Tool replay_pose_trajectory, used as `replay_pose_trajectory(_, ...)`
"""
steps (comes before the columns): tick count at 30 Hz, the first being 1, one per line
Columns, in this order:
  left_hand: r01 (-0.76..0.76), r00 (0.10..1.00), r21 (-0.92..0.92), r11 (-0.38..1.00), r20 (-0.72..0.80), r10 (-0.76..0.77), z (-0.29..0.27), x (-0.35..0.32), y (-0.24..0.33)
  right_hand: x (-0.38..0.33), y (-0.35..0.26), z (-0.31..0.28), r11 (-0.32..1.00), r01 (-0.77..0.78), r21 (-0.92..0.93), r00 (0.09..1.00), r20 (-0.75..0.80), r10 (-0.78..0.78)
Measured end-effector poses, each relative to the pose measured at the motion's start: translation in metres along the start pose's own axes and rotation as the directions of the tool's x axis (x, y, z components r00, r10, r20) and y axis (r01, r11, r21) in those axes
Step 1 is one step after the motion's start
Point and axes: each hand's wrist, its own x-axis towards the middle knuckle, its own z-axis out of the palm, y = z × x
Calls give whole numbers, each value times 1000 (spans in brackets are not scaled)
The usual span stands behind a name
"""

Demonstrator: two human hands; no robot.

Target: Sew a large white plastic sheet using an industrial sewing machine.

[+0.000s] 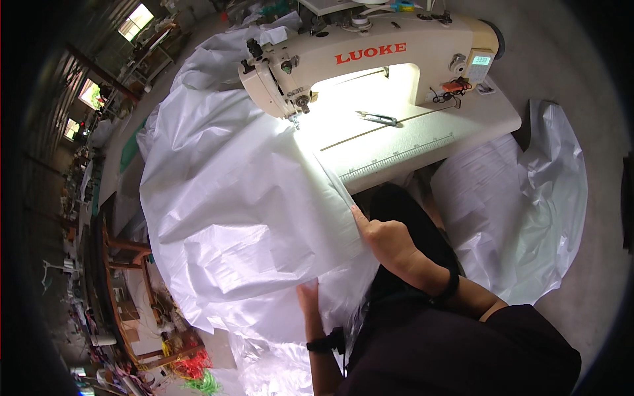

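Note:
A large glossy white plastic sheet (257, 198) covers the left part of the sewing machine's bed and hangs over its front in loose folds. One edge of it passes beneath the needle area of the white sewing machine (370, 59). My right hand (389, 241) is closed on the sheet's right edge in front of the bed, its index finger reaching along that edge toward the needle. Lower down, my left hand (308, 300) comes up at the sheet's lower part. Its fingers are covered by the plastic, so their pose is hidden.
Thread snips (378, 119) lie on the lit machine bed (422, 125). A small orange item with a black cord (456, 87) sits near the machine's pillar. More white sheeting (489, 211) hangs at the right. A wooden frame (122, 264) and red and green strands (193, 366) are at left.

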Motion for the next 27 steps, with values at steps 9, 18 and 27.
replay_pose_trajectory(9,-129,933,-369,920,-359,-14,13,5,33,6,-24,1,983,92,157,996,7,-94)
replay_pose_trajectory(18,-450,527,-40,892,-818,229,-134,12,113,40,-32,5,995,25,95,996,81,-33)
replay_pose_trajectory(27,-436,463,167,884,-801,379,-176,83,190,133,-16,28,986,-105,132,992,76,96)
